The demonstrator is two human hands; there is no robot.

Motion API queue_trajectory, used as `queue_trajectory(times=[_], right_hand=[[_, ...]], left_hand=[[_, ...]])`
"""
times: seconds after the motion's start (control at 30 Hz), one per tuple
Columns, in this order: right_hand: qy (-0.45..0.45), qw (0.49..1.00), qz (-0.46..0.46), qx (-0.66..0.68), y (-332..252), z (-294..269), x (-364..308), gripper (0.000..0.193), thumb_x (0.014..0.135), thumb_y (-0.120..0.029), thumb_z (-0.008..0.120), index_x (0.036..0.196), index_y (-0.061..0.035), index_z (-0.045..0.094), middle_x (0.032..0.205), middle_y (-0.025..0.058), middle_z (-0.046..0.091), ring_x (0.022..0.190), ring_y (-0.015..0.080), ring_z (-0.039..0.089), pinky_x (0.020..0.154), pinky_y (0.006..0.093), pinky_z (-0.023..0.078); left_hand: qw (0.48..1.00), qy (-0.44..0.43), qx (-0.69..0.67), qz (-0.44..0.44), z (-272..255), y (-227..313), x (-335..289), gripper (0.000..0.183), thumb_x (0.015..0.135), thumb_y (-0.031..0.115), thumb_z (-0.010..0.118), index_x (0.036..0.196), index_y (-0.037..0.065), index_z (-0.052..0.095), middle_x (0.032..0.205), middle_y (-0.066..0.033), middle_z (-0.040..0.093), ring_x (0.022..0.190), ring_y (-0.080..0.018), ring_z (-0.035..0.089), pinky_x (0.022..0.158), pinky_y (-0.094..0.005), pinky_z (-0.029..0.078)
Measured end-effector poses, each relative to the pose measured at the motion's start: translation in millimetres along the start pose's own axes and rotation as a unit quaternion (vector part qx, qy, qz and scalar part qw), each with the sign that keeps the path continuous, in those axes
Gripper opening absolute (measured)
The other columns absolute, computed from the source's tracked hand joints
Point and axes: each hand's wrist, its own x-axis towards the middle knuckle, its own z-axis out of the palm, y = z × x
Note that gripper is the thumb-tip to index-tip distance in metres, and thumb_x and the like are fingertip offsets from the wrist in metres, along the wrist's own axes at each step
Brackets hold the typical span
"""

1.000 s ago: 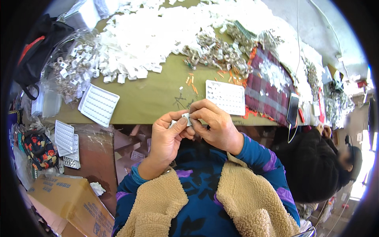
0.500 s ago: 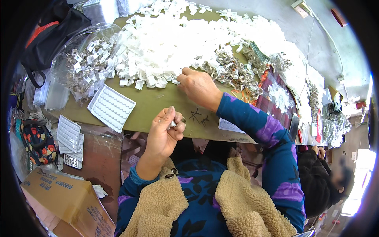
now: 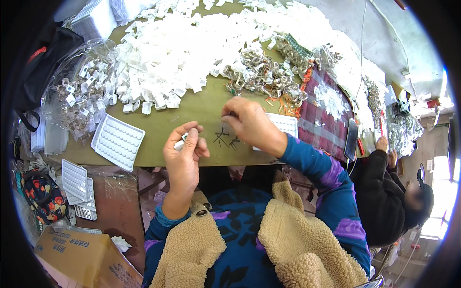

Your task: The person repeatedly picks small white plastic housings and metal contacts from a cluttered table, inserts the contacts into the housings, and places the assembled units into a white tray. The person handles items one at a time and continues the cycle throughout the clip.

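My left hand point(image 3: 184, 156) is raised near the front of the table, its fingers curled and thumb pressed in. Between them shows a small white plastic piece point(image 3: 179, 144), partly hidden by the fingers. To its right, my right hand point(image 3: 252, 126) is bent over the table with thumb and fingertips pinched together. A small dark bit shows at those fingertips, too little to name. Just below and left of that hand, several thin black strips point(image 3: 222, 138) lie on the green tabletop point(image 3: 201, 108). A large heap of white plastic pieces point(image 3: 163, 57) spreads beyond both hands.
Tangled metal-looking parts point(image 3: 266, 72) and small orange sticks point(image 3: 282, 106) lie right of the heap. White dimpled trays point(image 3: 119, 141) sit at left, another tray point(image 3: 283, 124) behind my right wrist. A clear bag point(image 3: 79, 91) holds mixed parts. A co-worker point(image 3: 384, 192) sits at right; a cardboard box point(image 3: 77, 254) stands lower left.
My right hand has drawn back from the heap's near edge toward the black strips. My left hand has turned a little, showing more of the white piece. The whole view has shifted slightly.
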Motion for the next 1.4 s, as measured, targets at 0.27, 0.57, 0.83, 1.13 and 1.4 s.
queue_trajectory(times=[0.27, 0.57, 0.83, 1.13, 1.4], right_hand=[[-0.035, 0.993, -0.002, -0.114, 4, -23, -10, 0.006, 0.077, -0.003, 0.064, 0.083, -0.0005, 0.064, 0.084, 0.0169, 0.06, 0.08, 0.036, 0.064, 0.071, 0.0445, 0.051], [-0.008, 0.974, -0.074, -0.212, 10, -7, -6, 0.012, 0.078, -0.009, 0.069, 0.083, -0.0009, 0.062, 0.089, 0.0171, 0.06, 0.082, 0.0355, 0.066, 0.07, 0.0437, 0.054], [-0.013, 0.986, -0.103, -0.13, -3, -2, -11, 0.008, 0.079, -0.008, 0.066, 0.085, -0.0029, 0.064, 0.086, 0.0151, 0.06, 0.078, 0.0353, 0.064, 0.068, 0.0452, 0.051], [0.011, 0.974, -0.222, 0.029, -15, -8, -41, 0.018, 0.079, -0.002, 0.072, 0.097, -0.0044, 0.068, 0.085, 0.0107, 0.061, 0.078, 0.0286, 0.06, 0.066, 0.0368, 0.048], [0.043, 0.995, 0.01, -0.092, 27, -28, 16, 0.021, 0.081, -0.013, 0.073, 0.097, 0.0003, 0.068, 0.089, 0.0163, 0.065, 0.084, 0.0323, 0.065, 0.075, 0.0388, 0.051]], left_hand=[[0.995, -0.017, 0.041, 0.089, -4, -10, 0, 0.015, 0.096, 0.01, 0.063, 0.105, -0.002, 0.06, 0.09, -0.0091, 0.063, 0.064, -0.011, 0.058, 0.053, -0.026, 0.052], [0.986, -0.04, 0.099, 0.126, -5, -15, 1, 0.012, 0.096, 0.008, 0.063, 0.103, -0.002, 0.06, 0.086, -0.0086, 0.062, 0.063, -0.0106, 0.057, 0.054, -0.026, 0.052], [0.995, -0.027, 0.072, 0.061, -1, -9, -2, 0.018, 0.097, 0.013, 0.063, 0.103, -0.003, 0.062, 0.078, -0.0084, 0.065, 0.06, -0.0104, 0.059, 0.052, -0.0224, 0.05], [0.976, -0.172, -0.074, -0.109, -12, -10, -3, 0.028, 0.098, 0.015, 0.061, 0.118, -0.005, 0.061, 0.088, -0.0095, 0.066, 0.069, -0.013, 0.063, 0.055, -0.0246, 0.052], [0.979, -0.177, -0.069, -0.071, -11, -15, 3, 0.027, 0.098, 0.011, 0.06, 0.118, -0.006, 0.059, 0.097, -0.0151, 0.067, 0.075, -0.0144, 0.064, 0.06, -0.0275, 0.056]])
